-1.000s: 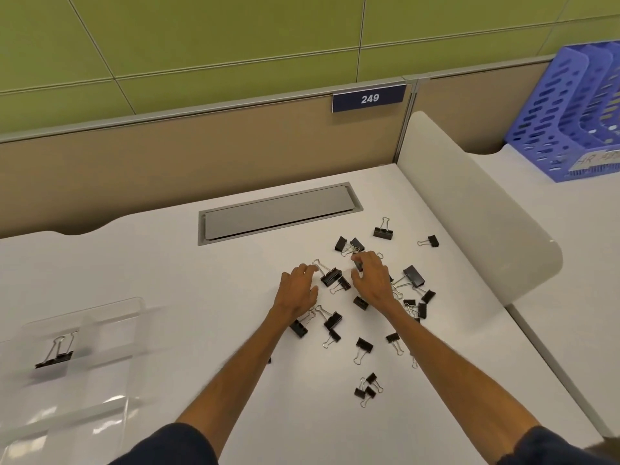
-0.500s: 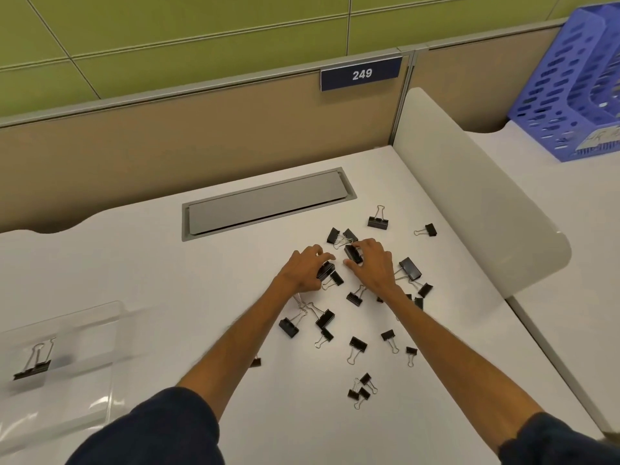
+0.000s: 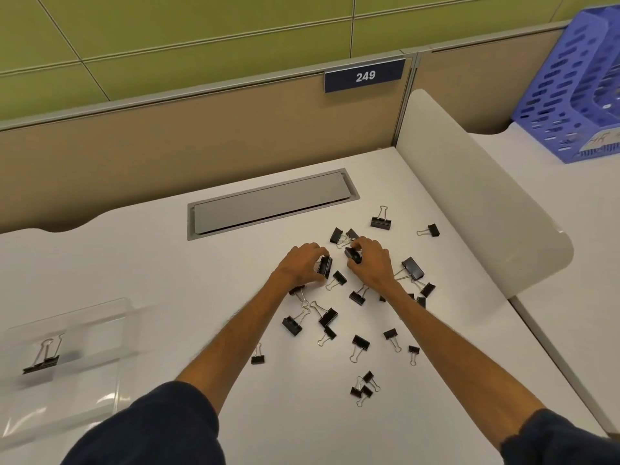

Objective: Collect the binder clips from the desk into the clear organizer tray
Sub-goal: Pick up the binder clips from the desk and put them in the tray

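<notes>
**White laminate desk**, bounded at the top of the frame by a beige partition panel, with a green tiled wall rising behind it. A navy number plate reading 249 sits on the partition at upper right. A grey rectangular cable hatch is set flush in the desk at centre. A white rounded divider separates off the neighbouring desk, which carries a blue perforated plastic file rack at far right. Scattered black binder clips lie centre-right. The left hand curls its fingers around one black clip. The right hand pinches a second clip. The clear plastic organizer tray, lower left, holds a single large clip.
</notes>
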Available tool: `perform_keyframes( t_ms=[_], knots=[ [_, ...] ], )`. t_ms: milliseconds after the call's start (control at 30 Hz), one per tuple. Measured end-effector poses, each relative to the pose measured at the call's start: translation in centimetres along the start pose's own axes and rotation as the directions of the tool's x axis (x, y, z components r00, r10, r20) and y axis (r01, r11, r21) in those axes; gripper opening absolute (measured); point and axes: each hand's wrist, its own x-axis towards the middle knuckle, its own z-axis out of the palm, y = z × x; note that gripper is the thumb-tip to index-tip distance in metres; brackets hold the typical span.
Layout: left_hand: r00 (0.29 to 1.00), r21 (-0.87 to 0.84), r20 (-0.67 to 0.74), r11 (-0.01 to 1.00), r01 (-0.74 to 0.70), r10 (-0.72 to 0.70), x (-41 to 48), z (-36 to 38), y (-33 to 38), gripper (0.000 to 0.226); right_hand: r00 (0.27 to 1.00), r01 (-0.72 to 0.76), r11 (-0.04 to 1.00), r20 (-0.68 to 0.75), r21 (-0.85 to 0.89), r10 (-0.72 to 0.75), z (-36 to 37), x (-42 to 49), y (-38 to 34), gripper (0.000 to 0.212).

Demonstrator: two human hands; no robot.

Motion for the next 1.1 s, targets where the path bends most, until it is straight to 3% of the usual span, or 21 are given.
perform_keyframes(
  t_ms=[267, 533, 1100],
  knots=[
    [0.993, -0.143, -0.076, 0.986, 0.083, -0.095, -2.9, -2.0, -0.1, 0.053, 0.996, 0.088, 0.992, -0.038, 0.088, -0.085, -1.2, -1.0, -2.9, 0.028],
    [0.971, -0.133, -0.177, 0.982, 0.136, -0.158, -7.4, -3.8, -2.0, 0.052, 0.982, 0.18, 0.975, -0.074, 0.133, -0.171, -0.8, -2.3, -7.8, 0.027],
    [0.87, -0.146, -0.327, 0.93, 0.338, -0.368, -22.6, -5.6, -13.8, 0.051, 0.935, 0.341, 0.921, 0.028, 0.188, -0.353, 7.8, -6.0, -24.5, 0.026]
  ],
)
